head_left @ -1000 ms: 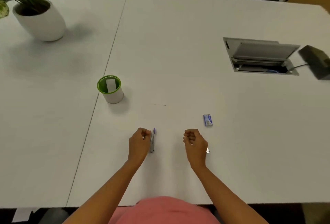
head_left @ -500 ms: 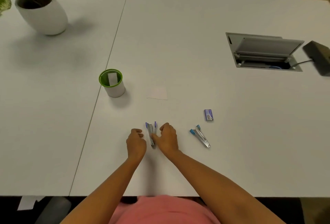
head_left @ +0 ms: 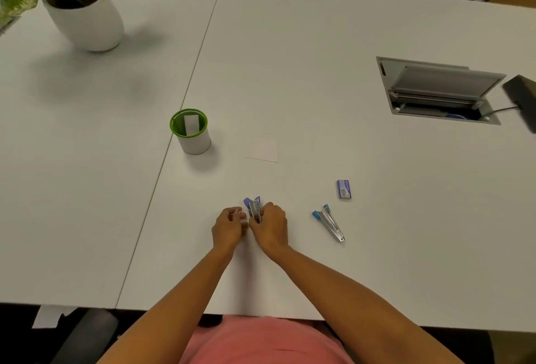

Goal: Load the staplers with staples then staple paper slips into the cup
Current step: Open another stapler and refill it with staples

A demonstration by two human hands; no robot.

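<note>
No text, label, brand or number can be read anywhere. The small purple staple box (head_left: 344,189), toward the right side of the bench (head_left: 319,44), carries pale printing, too small and blurred to make out.

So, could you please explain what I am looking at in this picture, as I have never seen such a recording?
There is no machine here. A person wears a camera on the head, and it looks down at their two bare hands over a white table. The right hand grips an opened purple stapler. The left hand is curled beside it, perhaps pinching staples, though that is too small to tell. To the right lie an opened blue stapler and a small staple box. Further away are a green-rimmed cup with a paper slip inside, a loose paper sheet and a potted plant.
</note>
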